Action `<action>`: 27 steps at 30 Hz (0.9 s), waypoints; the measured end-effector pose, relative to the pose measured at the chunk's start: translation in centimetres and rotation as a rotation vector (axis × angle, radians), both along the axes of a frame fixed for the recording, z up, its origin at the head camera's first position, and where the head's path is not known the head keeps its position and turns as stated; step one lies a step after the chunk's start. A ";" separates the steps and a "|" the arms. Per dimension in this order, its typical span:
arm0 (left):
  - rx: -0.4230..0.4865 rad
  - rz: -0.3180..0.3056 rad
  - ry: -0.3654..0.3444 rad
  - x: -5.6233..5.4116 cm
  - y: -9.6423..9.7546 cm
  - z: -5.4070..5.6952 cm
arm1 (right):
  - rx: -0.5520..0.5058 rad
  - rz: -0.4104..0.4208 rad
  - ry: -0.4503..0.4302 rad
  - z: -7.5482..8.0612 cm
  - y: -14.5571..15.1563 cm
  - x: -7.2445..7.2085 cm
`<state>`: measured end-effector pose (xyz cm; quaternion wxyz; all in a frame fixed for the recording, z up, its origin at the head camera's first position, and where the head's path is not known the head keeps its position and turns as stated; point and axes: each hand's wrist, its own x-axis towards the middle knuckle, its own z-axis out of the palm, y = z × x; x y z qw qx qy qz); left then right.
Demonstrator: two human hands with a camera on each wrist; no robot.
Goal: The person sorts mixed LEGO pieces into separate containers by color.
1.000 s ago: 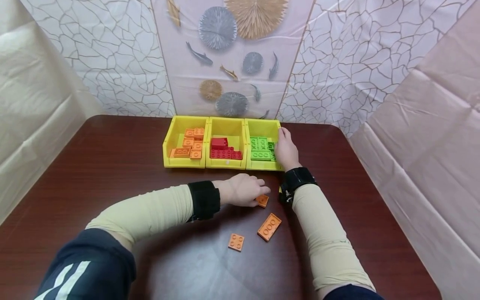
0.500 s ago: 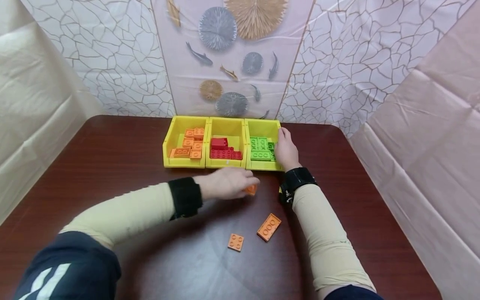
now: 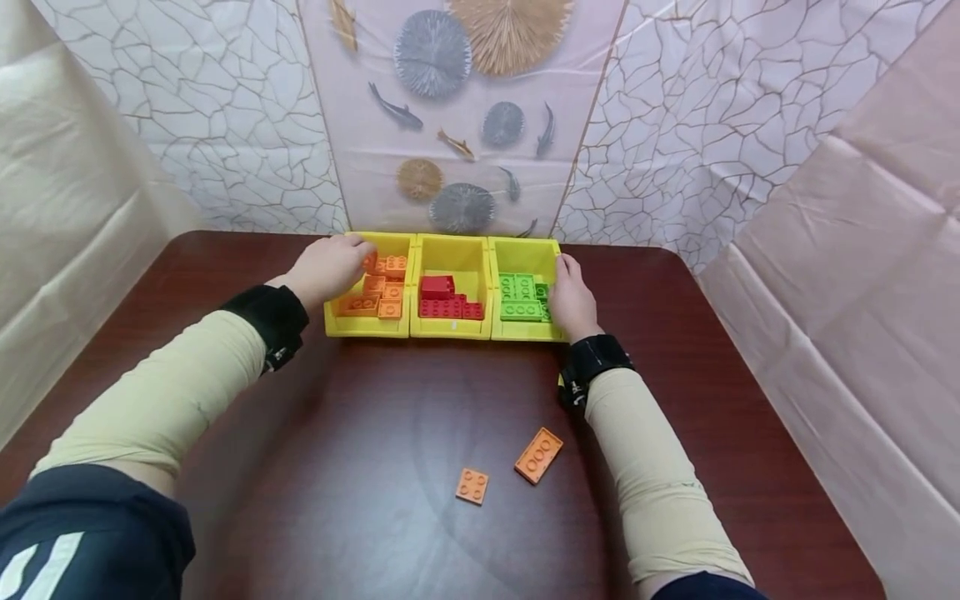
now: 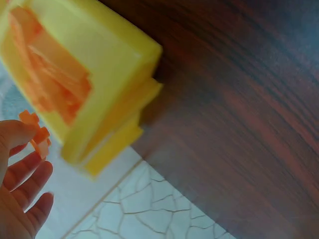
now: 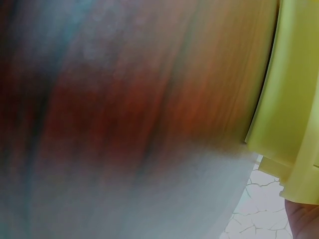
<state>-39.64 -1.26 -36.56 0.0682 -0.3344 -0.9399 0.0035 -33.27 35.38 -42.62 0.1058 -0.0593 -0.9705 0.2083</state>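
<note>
My left hand (image 3: 330, 267) is over the left yellow bin (image 3: 367, 328), pinching a small orange toy brick (image 4: 39, 133) between thumb and forefinger. In the left wrist view the other fingers are spread, and the brick is just beyond the bin's rim. More orange bricks (image 3: 390, 288) lie inside that bin. My right hand (image 3: 574, 302) grips the outer side wall of the right yellow bin (image 3: 528, 332), which contains green bricks (image 3: 519, 287). The right wrist view shows only a small part of this hand, below the bin wall.
Between those two stands the middle yellow bin (image 3: 453, 328), with red bricks (image 3: 450, 307) in it. Nearer on the dark wooden table (image 3: 360, 467) lie an orange four-stud brick (image 3: 472, 486) and a longer orange brick (image 3: 538, 456). Patterned cloth (image 3: 247, 117) hangs behind.
My left hand has carried the orange brick from the table before the right bin, leftward and away, to the left bin. My right hand has stayed at its bin wall.
</note>
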 end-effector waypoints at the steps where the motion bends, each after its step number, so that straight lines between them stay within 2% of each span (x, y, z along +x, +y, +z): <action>1: -0.012 0.016 -0.005 -0.3 0.0 -0.2 | -0.003 0.001 0.002 0.0 0.0 0.0; 5: -0.001 0.038 0.008 -1.1 0.3 -0.9 | 0.007 -0.002 0.017 -0.3 -0.1 -0.1; 12: 0.035 0.019 -0.017 -1.6 0.8 -1.7 | 0.028 -0.008 0.028 -0.4 0.1 0.1; 15: 0.043 0.034 -0.038 -1.4 0.7 -1.8 | 0.023 -0.006 0.026 -0.5 0.0 0.1; 18: 0.077 0.012 -0.021 -0.8 0.9 -1.8 | 0.018 -0.005 0.021 -0.6 0.0 0.2; 21: 0.150 -0.089 0.048 0.4 1.6 -1.5 | 0.021 -0.004 0.021 -0.5 0.0 0.2; 23: 0.209 -0.196 0.093 1.9 2.7 -1.3 | 0.017 -0.004 0.018 -0.5 0.0 0.2; 25: 0.255 -0.325 0.114 3.9 4.1 -1.1 | 0.017 0.000 0.017 -0.4 0.1 0.1; 27: 0.269 -0.454 0.106 6.4 5.9 -1.0 | 0.013 0.002 0.017 -0.3 0.1 0.1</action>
